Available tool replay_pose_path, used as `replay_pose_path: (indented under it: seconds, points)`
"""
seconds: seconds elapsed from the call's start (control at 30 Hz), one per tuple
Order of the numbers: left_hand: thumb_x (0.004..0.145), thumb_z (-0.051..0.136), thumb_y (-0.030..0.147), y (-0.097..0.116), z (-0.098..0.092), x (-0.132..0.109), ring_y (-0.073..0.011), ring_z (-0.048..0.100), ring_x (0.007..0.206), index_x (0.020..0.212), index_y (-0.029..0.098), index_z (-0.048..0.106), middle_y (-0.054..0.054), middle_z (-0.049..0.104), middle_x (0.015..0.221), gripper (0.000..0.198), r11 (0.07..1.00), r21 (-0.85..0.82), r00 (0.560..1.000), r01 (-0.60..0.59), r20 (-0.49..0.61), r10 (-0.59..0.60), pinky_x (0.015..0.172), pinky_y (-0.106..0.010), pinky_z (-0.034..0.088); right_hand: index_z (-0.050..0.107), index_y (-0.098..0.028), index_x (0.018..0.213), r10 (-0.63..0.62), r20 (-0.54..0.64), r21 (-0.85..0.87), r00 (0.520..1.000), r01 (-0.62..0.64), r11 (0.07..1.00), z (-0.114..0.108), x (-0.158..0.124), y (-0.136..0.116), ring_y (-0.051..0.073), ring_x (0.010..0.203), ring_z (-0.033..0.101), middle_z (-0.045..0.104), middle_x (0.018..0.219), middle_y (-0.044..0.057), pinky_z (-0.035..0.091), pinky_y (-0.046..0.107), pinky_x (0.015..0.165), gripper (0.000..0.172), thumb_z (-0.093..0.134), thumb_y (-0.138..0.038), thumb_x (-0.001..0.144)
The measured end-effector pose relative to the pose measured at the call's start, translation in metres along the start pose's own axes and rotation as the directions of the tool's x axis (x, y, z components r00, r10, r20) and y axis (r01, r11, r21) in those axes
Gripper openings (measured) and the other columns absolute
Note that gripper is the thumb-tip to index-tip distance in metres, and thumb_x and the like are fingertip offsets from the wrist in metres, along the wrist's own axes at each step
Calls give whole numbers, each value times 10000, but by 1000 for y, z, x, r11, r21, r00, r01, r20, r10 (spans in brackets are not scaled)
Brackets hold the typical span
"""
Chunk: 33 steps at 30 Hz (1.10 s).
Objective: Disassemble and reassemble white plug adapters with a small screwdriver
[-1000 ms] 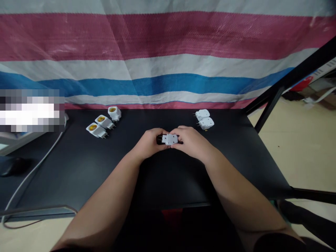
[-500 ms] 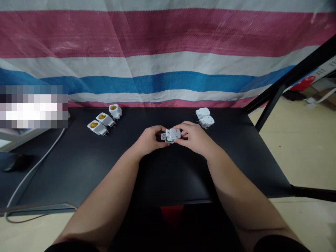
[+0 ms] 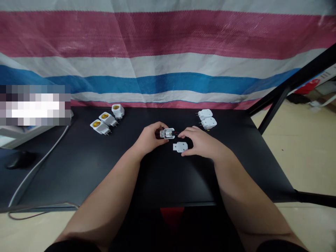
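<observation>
My left hand (image 3: 151,138) is closed around the side of a white plug-in lamp socket housing (image 3: 168,132), whose open inside faces up and shows metal parts. Something dark sits at the housing's right end, close to my right index finger. My right hand (image 3: 203,141) has its thumb and index finger apart. Just in front of the housing lies a flat white cover (image 3: 180,147) with small dark holes, my right thumb at its right edge. Whether the thumb presses on it I cannot tell.
Three white lamp sockets (image 3: 108,119) with gold-coloured insides stand at the left on the black table (image 3: 168,185). Two white plug pieces (image 3: 208,122) lie at the back right. Farther left are a grey cable (image 3: 43,159) and a black mouse (image 3: 19,160). A striped sheet (image 3: 168,63) hangs behind.
The white cover has come off the housing and lies in front of it, baring the inside. My right hand has moved slightly right and nearer, its fingers spreading. My left hand keeps its hold.
</observation>
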State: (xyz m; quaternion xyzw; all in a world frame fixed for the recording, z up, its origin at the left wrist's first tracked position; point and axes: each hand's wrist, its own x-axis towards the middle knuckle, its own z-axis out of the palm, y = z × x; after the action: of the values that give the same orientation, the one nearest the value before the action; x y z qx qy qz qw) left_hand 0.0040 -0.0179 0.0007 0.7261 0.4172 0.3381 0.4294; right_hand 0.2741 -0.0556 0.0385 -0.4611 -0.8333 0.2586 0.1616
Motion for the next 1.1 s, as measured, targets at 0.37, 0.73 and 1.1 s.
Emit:
replay_pose_path:
  seconds: [0.37, 0.73, 1.1]
  points:
    - [723, 962, 198, 1, 5, -4, -186, 747, 957, 1209, 169, 705, -60, 745, 1066, 551, 952, -303, 995, 40, 104, -9, 854, -304, 616, 687, -250, 1076, 20, -328, 339, 945, 98, 936, 27, 13, -8, 193, 845, 737, 754, 993, 35, 645, 386, 820, 172, 741, -198, 921]
    - [819, 938, 232, 8, 0, -1, -146, 793, 809, 1212, 108, 746, -31, 771, 840, 454, 797, -525, 953, 299, 215, -215, 801, -256, 688, 708, -246, 1089, -37, -375, 224, 926, 129, 966, 27, 15, 4, 200, 922, 756, 709, 1079, 58, 666, 413, 888, 177, 709, -158, 936]
    - [753, 946, 148, 10, 10, 1, -123, 767, 693, 1133, 105, 758, 11, 710, 744, 426, 807, -504, 951, 309, 148, -271, 730, -234, 685, 753, -229, 991, -44, -411, 216, 910, 144, 966, 30, 20, 2, 152, 721, 675, 670, 924, 16, 591, 319, 709, 246, 719, -110, 779]
